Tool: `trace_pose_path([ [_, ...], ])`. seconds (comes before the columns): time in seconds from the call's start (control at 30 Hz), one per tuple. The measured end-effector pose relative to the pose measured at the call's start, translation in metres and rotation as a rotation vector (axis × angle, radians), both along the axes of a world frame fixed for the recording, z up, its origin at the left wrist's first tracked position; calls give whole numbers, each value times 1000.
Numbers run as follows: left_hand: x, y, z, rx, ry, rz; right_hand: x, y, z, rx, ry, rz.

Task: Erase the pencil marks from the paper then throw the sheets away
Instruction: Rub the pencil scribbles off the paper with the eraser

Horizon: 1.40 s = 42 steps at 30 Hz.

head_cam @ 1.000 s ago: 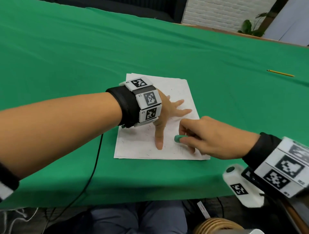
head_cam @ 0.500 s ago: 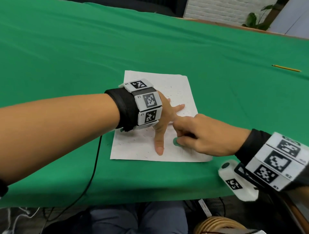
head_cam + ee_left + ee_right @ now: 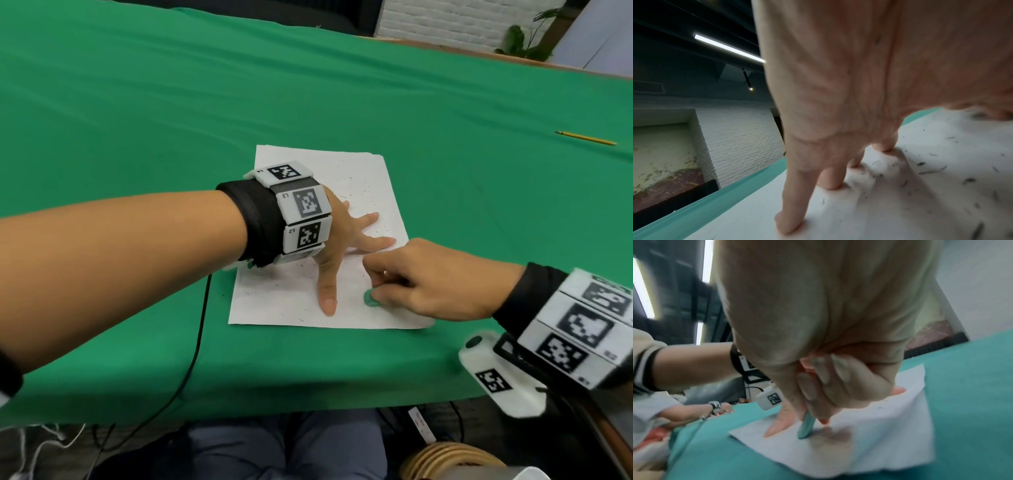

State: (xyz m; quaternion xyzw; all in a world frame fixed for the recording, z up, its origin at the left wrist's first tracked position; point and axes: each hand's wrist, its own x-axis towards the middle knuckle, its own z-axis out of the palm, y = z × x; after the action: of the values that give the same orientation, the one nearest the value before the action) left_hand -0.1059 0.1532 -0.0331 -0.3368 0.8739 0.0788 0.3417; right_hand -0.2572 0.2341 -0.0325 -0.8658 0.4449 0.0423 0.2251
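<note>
Two hands are working on the paper [image 3: 308, 284], a white sheet lying flat on the green-covered surface [image 3: 342, 102] near its front edge. Its long axis is running from the person's side away toward the far side, leaning slightly left. The left hand [image 3: 337, 240] is pressing down on the sheet with fingers [image 3: 791, 211] straight and spread (the thumb is pointing back toward the near edge, the others fanning out to the right). The right hand [image 3: 431, 281] is reaching in from the right, its fingertips pinching a small green eraser [image 3: 370, 298]; this grip is closing tightly around the upper part. In the right wrist view the eraser [image 3: 805, 428] is standing nearly upright, its long axis tilting a little, its lower end touching the paper [image 3: 890, 434] just beside the left thumb. Dark eraser crumbs [image 3: 931, 172] are lying scattered across the sheet around the left fingers. A yellow pencil [image 3: 585, 138] is lying well apart at the far right, its long axis running roughly left to right. A black cable [image 3: 195, 342] is trailing from the left wrist over the front edge.
</note>
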Motion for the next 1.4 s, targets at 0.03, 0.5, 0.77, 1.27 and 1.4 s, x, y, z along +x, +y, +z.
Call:
trace_pose_path([
  [0.03,0,-1,0,4,4,0,1,-1,0,-18,-8,-3],
  [0.5,0,1,3,-10,-32,7,1,4,2,79,61,-14],
  [0.77,0,2,4,-4,-29,9,-2,5,0,88,34,-27],
  [1.27,1,-1,2,6,-26,6,-3,3,-1,77,38,2],
  [1.4,0,0,3,-12,-32,-11,-9,-8,5,-79,28,-26],
])
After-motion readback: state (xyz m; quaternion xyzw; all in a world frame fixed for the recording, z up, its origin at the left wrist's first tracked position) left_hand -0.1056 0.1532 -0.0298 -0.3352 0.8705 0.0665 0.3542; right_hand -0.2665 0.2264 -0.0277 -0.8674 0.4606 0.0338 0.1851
